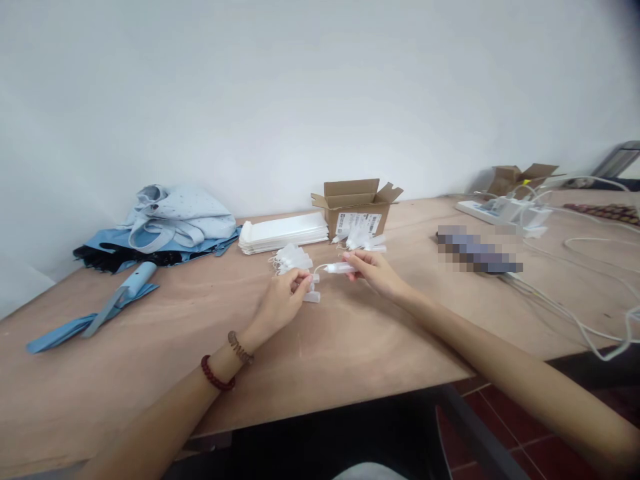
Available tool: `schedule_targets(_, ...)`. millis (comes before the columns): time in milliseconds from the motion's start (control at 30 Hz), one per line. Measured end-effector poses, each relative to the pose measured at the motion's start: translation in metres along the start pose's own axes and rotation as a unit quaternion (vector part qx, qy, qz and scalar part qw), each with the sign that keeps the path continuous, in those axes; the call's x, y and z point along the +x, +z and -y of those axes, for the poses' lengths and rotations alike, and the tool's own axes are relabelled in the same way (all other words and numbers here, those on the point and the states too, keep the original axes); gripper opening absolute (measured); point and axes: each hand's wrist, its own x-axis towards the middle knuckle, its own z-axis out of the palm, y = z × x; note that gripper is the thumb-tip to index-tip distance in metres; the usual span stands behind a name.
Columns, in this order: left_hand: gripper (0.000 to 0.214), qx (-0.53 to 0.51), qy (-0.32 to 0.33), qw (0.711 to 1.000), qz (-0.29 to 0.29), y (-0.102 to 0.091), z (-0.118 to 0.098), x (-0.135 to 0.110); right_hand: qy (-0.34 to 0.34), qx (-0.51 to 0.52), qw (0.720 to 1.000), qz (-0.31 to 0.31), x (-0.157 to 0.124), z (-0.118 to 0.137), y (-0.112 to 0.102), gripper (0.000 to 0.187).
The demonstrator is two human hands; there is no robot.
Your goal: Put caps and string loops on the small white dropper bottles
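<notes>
A small translucent white tube with a narrow tip lies between the closed fingers of my right hand. From its tip a thin white cord curves over to my left hand, whose thumb and forefinger are pinched at the cord's end. Just beside and under those left fingertips, a few similar pieces lie on the wooden table. Behind my left hand is a pile of translucent pieces with thin loops. A second such pile lies beyond my right hand, in front of a box.
An open cardboard box stands by the wall, beside a stack of white flat packets. At left lie a pale cloth bag and a blue folded umbrella. A blurred-out object, a power strip and white cables occupy the right.
</notes>
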Motion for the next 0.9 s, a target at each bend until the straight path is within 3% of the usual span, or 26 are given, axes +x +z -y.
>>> schedule_targets(200,0.025,-0.120,-0.084,0.989,0.014,0.0000,-0.0041,0.0037,0.012,0.013,1.000,0.015,-0.0002,0.0027,0.0036,0.041)
schedule_targets(333,0.026,-0.191,-0.102,0.976,0.023,0.0001,-0.0036,0.0048,0.013,0.013,0.999,0.031,-0.0005,0.0020,0.0044,0.041)
schedule_targets(900,0.028,-0.212,-0.109,0.971,0.033,0.0025,0.0025,0.0049,0.015,-0.005,0.999,0.041,-0.0032,0.0059,0.0050,0.041)
